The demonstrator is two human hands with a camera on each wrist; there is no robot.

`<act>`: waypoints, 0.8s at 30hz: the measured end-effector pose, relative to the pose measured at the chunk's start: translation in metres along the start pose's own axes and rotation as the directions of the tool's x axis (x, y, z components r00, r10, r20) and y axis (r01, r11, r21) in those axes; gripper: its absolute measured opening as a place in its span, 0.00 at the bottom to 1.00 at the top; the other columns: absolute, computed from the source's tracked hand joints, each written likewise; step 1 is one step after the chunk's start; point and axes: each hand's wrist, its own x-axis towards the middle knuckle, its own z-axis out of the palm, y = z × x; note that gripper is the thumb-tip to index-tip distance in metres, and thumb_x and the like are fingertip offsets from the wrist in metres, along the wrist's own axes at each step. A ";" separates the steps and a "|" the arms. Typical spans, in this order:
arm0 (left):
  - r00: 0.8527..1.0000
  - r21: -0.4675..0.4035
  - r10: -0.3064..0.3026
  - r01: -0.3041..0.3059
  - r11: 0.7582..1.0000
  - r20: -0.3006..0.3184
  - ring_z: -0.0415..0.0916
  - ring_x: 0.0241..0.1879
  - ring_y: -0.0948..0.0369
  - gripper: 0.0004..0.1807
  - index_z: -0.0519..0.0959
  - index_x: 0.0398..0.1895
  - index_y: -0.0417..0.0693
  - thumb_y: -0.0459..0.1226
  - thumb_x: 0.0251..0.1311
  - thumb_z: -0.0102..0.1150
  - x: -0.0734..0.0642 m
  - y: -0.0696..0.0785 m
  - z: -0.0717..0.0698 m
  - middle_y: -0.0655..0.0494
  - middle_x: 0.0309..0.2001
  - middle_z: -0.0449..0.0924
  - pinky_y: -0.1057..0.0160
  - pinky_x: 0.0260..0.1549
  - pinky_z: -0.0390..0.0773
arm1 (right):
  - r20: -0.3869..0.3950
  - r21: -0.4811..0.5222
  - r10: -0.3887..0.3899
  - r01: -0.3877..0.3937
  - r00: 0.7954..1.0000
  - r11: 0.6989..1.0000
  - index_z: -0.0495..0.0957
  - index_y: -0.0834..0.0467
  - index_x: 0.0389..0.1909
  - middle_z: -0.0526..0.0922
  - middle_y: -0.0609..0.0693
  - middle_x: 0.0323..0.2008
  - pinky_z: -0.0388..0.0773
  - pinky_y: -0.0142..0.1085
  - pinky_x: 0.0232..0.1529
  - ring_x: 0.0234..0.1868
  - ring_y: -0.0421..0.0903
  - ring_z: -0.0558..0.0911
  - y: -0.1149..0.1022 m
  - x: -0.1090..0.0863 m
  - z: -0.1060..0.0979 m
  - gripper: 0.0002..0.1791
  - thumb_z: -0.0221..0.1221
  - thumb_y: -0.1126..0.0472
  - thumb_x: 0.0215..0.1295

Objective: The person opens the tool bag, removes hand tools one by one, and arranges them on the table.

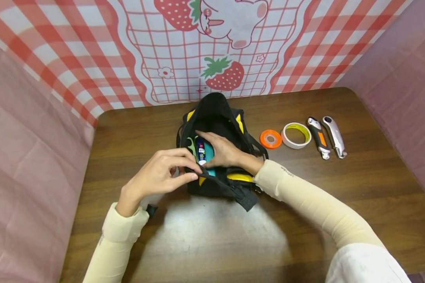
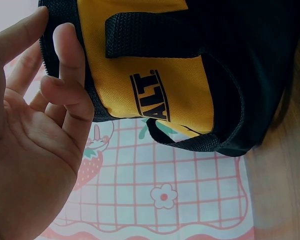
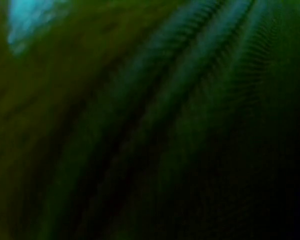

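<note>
A black and yellow tool bag (image 1: 202, 190) stands with its top unzipped. My left hand (image 1: 163, 171) pinches the bag's near rim between thumb and fingers; in the left wrist view those fingers lie along the zipper edge (image 2: 51, 57). Reaching into the opening, my right hand (image 1: 224, 151) has its fingers and thumb spread apart over the contents. Between them and the left side show a dark blue glue stick (image 1: 200, 151) and a teal object (image 1: 209, 151). Green scissor handles (image 1: 191, 145) stand beside the glue stick. The right wrist view is dark and blurred, filled mostly by black fabric (image 3: 190, 150).
Right of the bag lie an orange tape roll (image 1: 270, 139), a white tape roll (image 1: 296, 135), an orange and black utility knife (image 1: 318, 137) and a silver utility knife (image 1: 334, 136). A strap (image 1: 259, 147) hangs off the bag's right side. A printed cloth (image 1: 212, 51) rises behind the wooden table (image 1: 134, 141).
</note>
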 end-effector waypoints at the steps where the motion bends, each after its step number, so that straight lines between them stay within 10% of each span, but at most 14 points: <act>1: 1.000 0.000 -0.002 0.002 1.000 0.001 0.70 0.23 0.66 0.06 0.89 0.42 0.60 0.41 0.63 0.71 0.000 0.000 0.000 0.68 0.43 0.81 0.69 0.21 0.71 | 0.003 0.001 0.001 -0.001 1.000 1.000 0.54 0.54 0.80 0.68 0.56 0.71 0.70 0.48 0.67 0.65 0.51 0.72 0.000 0.000 0.000 0.62 0.81 0.50 0.47; 24: 1.000 0.001 -0.002 0.002 1.000 0.008 0.67 0.23 0.71 0.06 0.89 0.42 0.61 0.42 0.64 0.70 0.000 0.002 0.000 0.70 0.43 0.81 0.69 0.21 0.71 | -0.071 -0.006 -0.054 0.054 0.996 0.999 0.51 0.58 0.81 0.65 0.57 0.73 0.71 0.47 0.67 0.67 0.52 0.73 -0.016 -0.019 -0.027 0.65 0.80 0.51 0.47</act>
